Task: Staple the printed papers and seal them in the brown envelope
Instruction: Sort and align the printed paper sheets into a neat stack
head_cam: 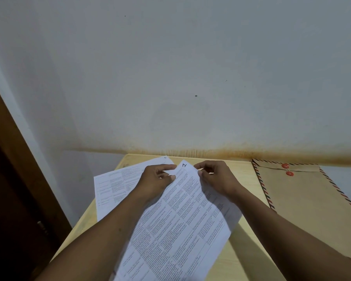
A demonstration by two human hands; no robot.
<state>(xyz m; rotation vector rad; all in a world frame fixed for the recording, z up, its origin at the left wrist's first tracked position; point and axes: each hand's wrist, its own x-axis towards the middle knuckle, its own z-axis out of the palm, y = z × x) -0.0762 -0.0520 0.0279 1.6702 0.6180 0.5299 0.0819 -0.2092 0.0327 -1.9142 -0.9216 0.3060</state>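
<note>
A printed sheet [182,216] with table text lies slanted across the light wooden table [241,175]. My left hand [156,179] pinches its far left edge near the top corner. My right hand [215,177] pinches the same top corner from the right, fingers curled over the paper. Another printed sheet [114,183] lies flat under my left hand, to the left. The brown envelope [304,199], with striped edging and two red string buttons, lies flat at the right, apart from both hands. No stapler shows.
A pale wall [190,78] rises directly behind the table's far edge. A dark wooden door frame [12,179] stands at the left. The table's left edge runs diagonally beside it.
</note>
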